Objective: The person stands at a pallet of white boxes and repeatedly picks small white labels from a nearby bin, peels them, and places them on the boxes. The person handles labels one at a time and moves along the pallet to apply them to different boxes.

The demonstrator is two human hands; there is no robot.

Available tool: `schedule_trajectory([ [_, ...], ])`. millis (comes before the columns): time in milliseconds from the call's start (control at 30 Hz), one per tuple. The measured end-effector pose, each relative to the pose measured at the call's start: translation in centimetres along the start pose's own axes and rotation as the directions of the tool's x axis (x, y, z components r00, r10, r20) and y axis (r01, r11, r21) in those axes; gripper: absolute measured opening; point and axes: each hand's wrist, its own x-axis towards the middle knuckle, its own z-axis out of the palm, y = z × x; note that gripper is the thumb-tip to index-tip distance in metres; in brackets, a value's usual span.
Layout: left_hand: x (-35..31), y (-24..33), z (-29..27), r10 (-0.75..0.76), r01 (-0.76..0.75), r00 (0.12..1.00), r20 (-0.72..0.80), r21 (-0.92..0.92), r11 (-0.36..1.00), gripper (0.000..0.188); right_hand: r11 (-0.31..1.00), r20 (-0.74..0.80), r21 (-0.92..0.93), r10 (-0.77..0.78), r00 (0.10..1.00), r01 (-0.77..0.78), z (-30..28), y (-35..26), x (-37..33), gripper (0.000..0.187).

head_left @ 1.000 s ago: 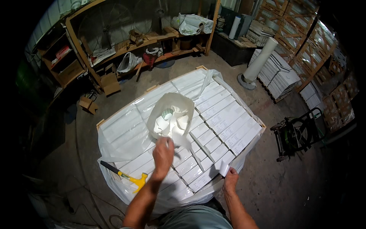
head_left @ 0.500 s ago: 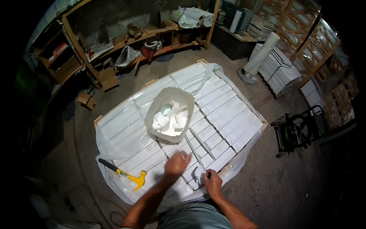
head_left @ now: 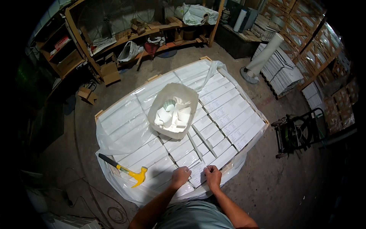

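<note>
Between my hands a small white paper slip with handwriting is held out flat, low over the near edge of a pallet load. My left hand is closed at its left edge, and my right hand pinches the right edge. Beneath lie rows of long white boxes, several with writing on them. A translucent plastic tub stands on the boxes beyond my hands. It holds curled white paper pieces and a greenish roll. Left of my left hand lies a claw hammer with a yellow head and black grip.
Clear plastic sheeting drapes over the load's left side and edges. A black hand cart stands to the right. Behind it are stacked white panels and an upright film roll. A wooden shelf runs along the back.
My left hand has come down and right to the slip's left edge. The slip, curled in my right hand before, is now spread flat between both hands. The view has shifted slightly.
</note>
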Motion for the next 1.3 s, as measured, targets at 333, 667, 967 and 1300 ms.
schedule_trajectory([
  [333,-0.6,0.9,1.0,0.025,0.025,0.984,-0.175,0.279,0.96,0.024,0.986,-0.036,-0.142,-0.092,0.995,0.086,1.7,0.8,0.5,0.024],
  [667,-2.0,1.9,1.2,0.127,-0.025,0.973,-0.191,0.465,0.885,0.026,0.974,-0.053,-0.198,-0.124,0.991,0.112,1.9,1.5,0.8,0.024],
  [967,-1.7,0.7,1.1,0.104,0.026,0.961,-0.256,0.457,0.889,0.021,0.959,-0.043,-0.224,-0.19,0.981,0.175,1.5,0.8,0.6,0.023],
  [1300,-4.4,2.5,3.2,0.563,-0.425,0.826,-0.003,0.652,0.628,0.031,0.892,-0.06,-0.415,-0.223,0.973,0.178,1.4,0.4,0.9,0.031],
])
